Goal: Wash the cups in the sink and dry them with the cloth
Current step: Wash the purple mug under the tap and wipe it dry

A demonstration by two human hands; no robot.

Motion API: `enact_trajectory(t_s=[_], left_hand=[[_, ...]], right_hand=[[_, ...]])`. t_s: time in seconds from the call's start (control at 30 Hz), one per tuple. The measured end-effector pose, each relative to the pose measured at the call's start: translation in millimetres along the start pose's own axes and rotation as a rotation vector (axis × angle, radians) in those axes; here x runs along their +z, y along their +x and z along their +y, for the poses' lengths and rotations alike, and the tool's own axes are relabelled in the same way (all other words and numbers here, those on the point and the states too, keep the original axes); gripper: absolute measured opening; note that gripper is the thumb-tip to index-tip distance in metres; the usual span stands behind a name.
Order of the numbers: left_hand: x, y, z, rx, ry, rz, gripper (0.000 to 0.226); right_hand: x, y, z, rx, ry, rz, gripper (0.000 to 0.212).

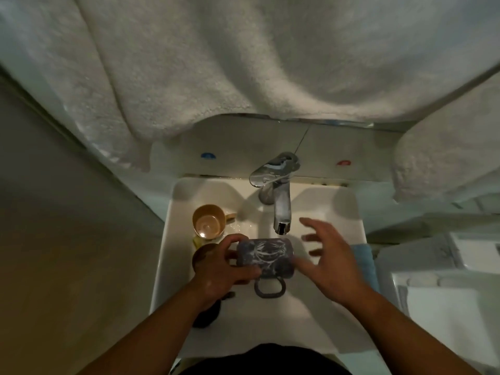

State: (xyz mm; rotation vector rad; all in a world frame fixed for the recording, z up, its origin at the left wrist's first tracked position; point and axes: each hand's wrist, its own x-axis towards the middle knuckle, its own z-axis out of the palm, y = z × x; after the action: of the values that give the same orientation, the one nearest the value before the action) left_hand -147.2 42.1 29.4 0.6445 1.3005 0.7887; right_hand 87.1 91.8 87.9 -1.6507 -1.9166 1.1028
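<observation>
Two hands worked at frame centre: the left hand [219,269] gripped a dark blue patterned ceramic mug [266,257] on its side under the chrome tap [281,209], washing underway; the right hand [328,255] hovered open-fingered. Rinsing likely needed water running. The white sink [173,212] rim crowded a tan cup [209,221], lower-left.

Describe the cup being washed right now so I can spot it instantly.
Find the white sink under the chrome tap. Just below the spout, the left hand holds a mug on its side. Unlike the plain tan cup beside it, it is dark blue with white leaf markings.
</observation>
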Motion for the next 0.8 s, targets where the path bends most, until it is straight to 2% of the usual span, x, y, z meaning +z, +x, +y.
enact_trajectory(t_s=[0.07,0.13,0.33,0.53,0.8], left_hand=[[4,0,1,0.019,0.042,0.031,0.066],[12,0,3,0.024,0.041,0.066,0.064],[20,4,12,0.054,0.052,0.075,0.059],[22,7,17,0.054,0.044,0.053,0.063],[24,7,19,0.029,-0.04,0.048,0.062]], right_hand=[[-11,8,-35,-0.21,-0.131,0.237,0.05],[-15,24,-66,-0.337,-0.186,0.348,0.04],[9,61,-96,-0.391,-0.397,0.328,0.049],[14,75,-103,-0.404,-0.439,0.428,0.033],[9,75,-101,-0.404,-0.415,0.427,0.034]])
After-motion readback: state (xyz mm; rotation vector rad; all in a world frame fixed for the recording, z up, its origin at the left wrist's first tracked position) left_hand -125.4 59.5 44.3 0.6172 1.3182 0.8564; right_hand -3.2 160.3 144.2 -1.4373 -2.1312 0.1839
